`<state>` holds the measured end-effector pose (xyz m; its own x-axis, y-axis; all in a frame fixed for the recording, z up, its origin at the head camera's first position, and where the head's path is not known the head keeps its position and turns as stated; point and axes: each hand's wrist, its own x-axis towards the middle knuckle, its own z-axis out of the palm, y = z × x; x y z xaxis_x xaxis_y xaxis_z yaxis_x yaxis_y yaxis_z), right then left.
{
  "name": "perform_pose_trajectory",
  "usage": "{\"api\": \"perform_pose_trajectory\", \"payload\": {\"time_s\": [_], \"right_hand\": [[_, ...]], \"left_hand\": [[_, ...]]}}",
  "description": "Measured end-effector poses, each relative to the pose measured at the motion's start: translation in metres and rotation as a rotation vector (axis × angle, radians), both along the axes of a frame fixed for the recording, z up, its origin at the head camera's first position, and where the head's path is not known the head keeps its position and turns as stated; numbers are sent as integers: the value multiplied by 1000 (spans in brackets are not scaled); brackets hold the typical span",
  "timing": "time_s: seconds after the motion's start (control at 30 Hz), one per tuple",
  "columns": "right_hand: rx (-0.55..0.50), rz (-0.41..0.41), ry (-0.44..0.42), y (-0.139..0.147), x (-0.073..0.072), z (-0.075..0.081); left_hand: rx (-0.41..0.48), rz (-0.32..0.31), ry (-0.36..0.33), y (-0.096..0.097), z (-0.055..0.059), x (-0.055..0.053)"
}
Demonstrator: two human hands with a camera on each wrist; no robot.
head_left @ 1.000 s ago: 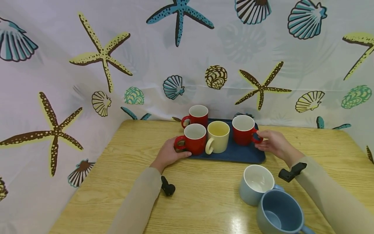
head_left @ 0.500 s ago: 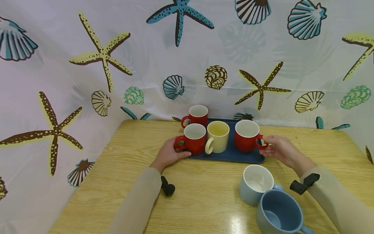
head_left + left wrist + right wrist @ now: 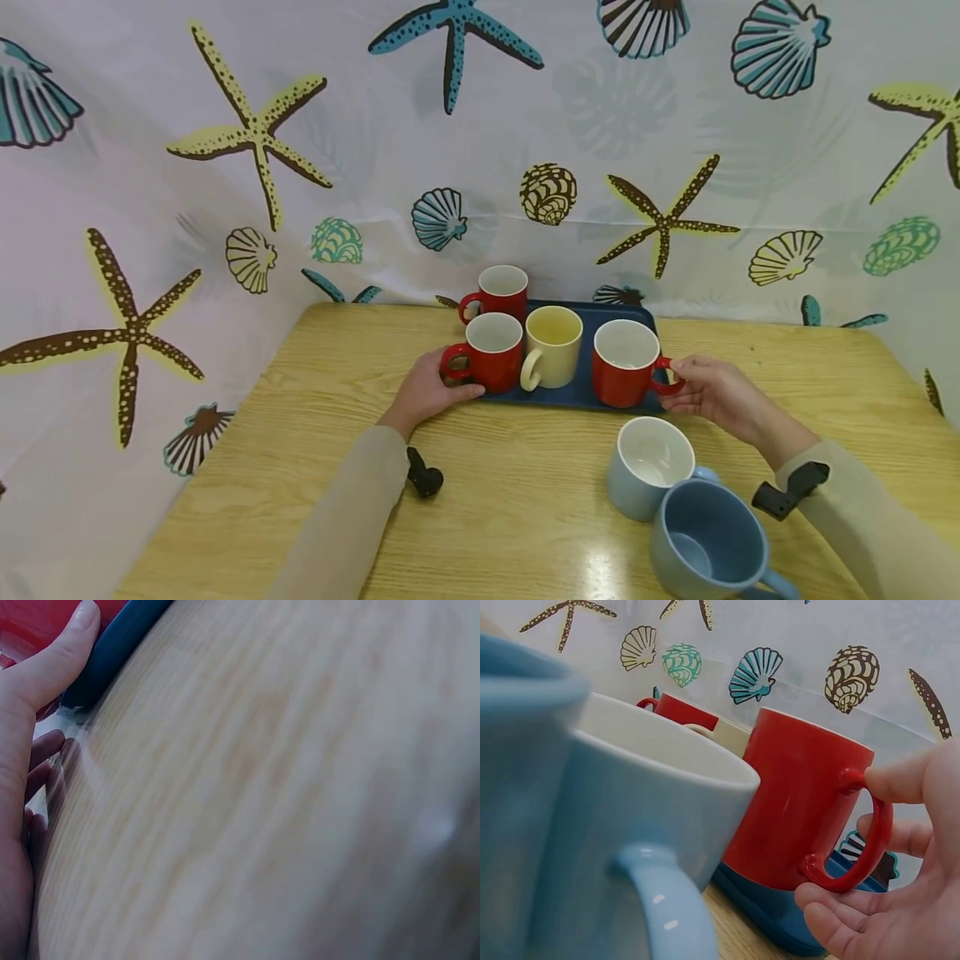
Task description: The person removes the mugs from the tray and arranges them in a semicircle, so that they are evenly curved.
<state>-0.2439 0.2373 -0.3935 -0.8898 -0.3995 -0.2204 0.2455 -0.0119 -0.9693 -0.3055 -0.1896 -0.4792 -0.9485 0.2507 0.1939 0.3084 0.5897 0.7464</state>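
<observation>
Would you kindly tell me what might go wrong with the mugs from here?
The right hand holds the rightmost red mug by its handle alone, so it might tilt or slip. The pale blue mug stands close to the near side of the tray, so a low pull could knock the two mugs together.

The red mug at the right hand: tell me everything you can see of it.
The red mug is glossy, looks like glazed ceramic, and has a red outside, a white inside and a red loop handle. It appears upright, over the right end of the blue tray and apart from the cream mug, its handle pointing right, gripped by the right hand. Whether its base touches the tray is unclear.
</observation>
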Motion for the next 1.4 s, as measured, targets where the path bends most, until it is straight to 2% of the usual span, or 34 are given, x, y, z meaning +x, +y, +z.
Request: {"api": "perform_pose_trajectory", "payload": {"time_s": [0.37,0.63,0.9,1.1,1.4], "right_hand": [[-19,100,37,-2,5,-3],[-51,164,57,-5,5,-6],[22,219,37,-4,2,-4],[57,290,29,-6,-4,-3],[24,423,4,-12,-11,-3]], "left_hand": [[7,-16,-16,0,5,2],[-8,1,-19,-3,7,1],[12,-4,-39,2,6,3],[7,13,-34,2,4,2],[3,9,-18,0,4,3]]}}
